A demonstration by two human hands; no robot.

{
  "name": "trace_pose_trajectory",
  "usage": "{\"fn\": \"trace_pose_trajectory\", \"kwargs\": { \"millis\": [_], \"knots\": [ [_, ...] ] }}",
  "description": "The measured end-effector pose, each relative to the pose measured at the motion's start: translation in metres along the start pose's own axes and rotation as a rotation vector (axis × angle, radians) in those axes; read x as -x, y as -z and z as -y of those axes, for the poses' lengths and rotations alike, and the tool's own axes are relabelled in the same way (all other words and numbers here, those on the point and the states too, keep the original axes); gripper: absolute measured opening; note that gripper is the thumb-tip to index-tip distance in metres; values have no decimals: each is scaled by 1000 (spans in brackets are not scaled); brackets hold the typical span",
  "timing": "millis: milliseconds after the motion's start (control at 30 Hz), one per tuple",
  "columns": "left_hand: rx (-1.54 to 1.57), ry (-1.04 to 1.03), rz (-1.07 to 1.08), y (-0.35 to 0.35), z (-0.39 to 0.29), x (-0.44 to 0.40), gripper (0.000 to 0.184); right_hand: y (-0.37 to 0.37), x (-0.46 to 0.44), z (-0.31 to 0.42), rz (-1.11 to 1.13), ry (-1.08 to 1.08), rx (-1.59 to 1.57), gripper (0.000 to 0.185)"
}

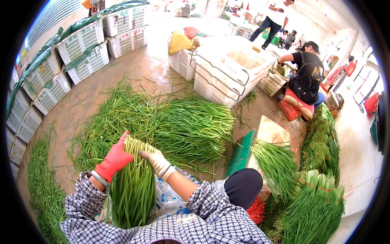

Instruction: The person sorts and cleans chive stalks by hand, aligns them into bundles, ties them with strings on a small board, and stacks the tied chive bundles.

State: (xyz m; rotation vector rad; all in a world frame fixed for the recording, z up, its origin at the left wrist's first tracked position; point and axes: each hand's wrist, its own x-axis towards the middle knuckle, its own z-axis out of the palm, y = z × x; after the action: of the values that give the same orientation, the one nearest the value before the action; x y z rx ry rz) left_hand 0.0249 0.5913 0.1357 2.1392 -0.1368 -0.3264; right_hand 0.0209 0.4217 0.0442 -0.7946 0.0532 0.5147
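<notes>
A thick bunch of garlic chives stands upright over my lap, pale cut ends up and green leaves hanging down. My left hand, in a red glove, grips it from the left near the top, thumb across the front. My right hand, in a whitish glove, closes on the upper right side of the same bunch, its fingertips at the pale ends. Just beyond my hands, a large pile of chives lies on the floor, with looser, messier chives on its left.
At my right, loose chives lie on a board beside a green panel. Tied bundles and red ties are near my knee. White crates stand ahead, stacked crates at left. A seated person works at right.
</notes>
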Motion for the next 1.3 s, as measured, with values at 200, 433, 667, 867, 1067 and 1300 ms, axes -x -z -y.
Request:
{"fn": "trace_pose_trajectory", "kwargs": {
  "millis": [200, 433, 667, 867, 1067, 1300],
  "knots": [
    [233, -50, 100, -9, 9, -3, 91, -9, -3, -2, -37, 105, 71, 37],
    [571, 91, 132, -1, -18, 8, 89, -19, 13, 16, -163, 108, -3, 27],
    [338, -164, 142, -13, -2, -5, 82, -7, 17, 16, -93, 239, 159, 32],
    [464, -60, 119, -6, -24, 6, 73, -14, 42, 35, -34, 97, -56, 17],
    [470, -200, 113, 5, -54, 15, 71, -57, 51, 86, -47, 203, 182, 28],
    [-479, -728, -1125, 230, -67, 80, 31, -54, 125, 277, 113, 1091, 140, 28]
  ]
}}
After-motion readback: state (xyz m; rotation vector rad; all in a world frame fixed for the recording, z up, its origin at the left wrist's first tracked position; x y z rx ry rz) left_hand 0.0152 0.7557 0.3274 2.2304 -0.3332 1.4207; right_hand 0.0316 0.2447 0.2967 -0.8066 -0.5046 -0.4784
